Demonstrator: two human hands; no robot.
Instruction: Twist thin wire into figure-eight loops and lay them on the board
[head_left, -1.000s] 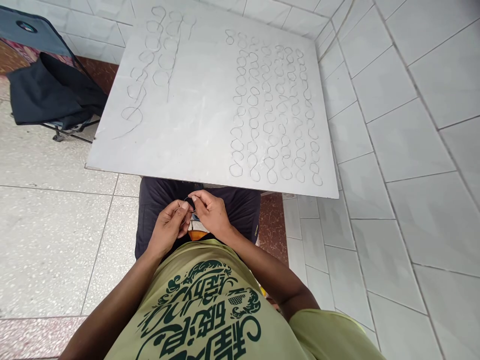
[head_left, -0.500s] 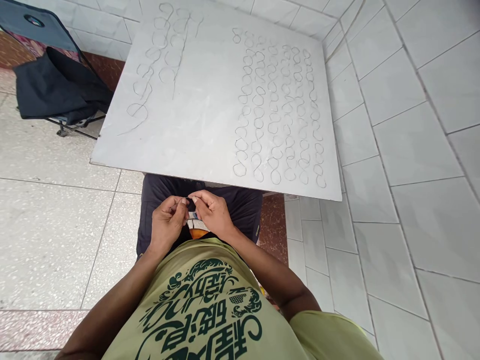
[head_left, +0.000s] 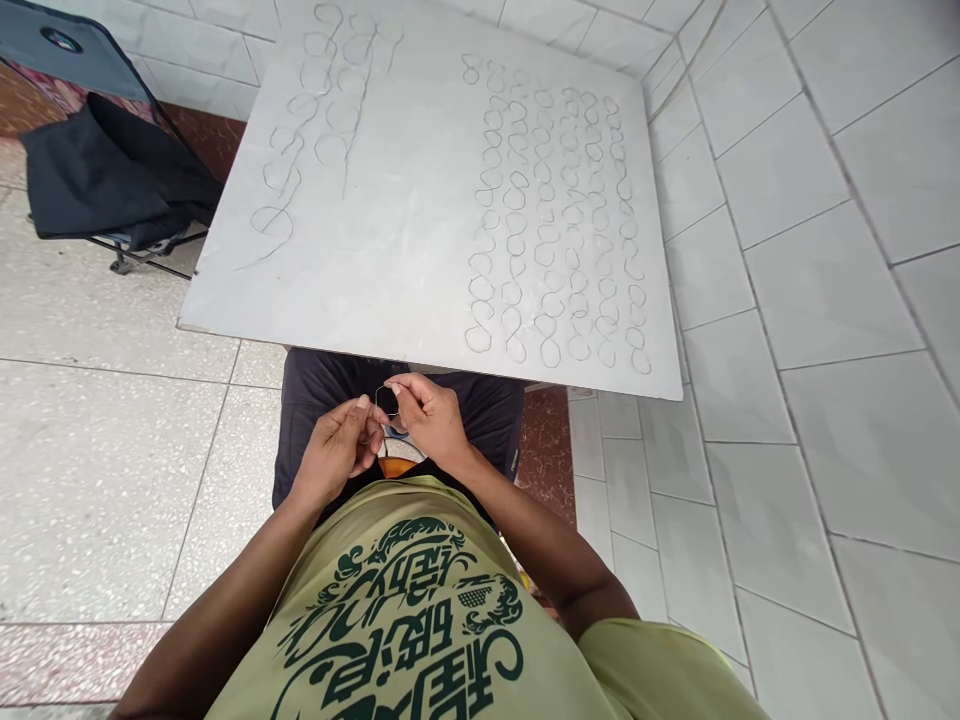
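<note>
Over my lap, a thin wire (head_left: pixel 377 393) curves in a loop between my two hands. My left hand (head_left: pixel 339 440) is closed, thumb and index finger pinching one part of the wire. Thumb and fingertips of my right hand (head_left: pixel 427 412) grip the wire's other side. Just beyond my hands is the near edge of a white board (head_left: pixel 420 250). On its right half lie rows of thin wire pieces bent into S and figure-eight shapes (head_left: pixel 551 225). Longer wires with loops (head_left: pixel 300 140) lie at its far left.
A folding chair (head_left: pixel 71 40) with a dark cloth (head_left: pixel 97 175) on it stands to the left. A tiled wall (head_left: pixel 825 280) runs along the right side, and speckled floor tiles (head_left: pixel 112 470) spread out at the left.
My hands have moved slightly apart, the right one a little up and the left one slightly down. A loop of the wire now shows between them.
</note>
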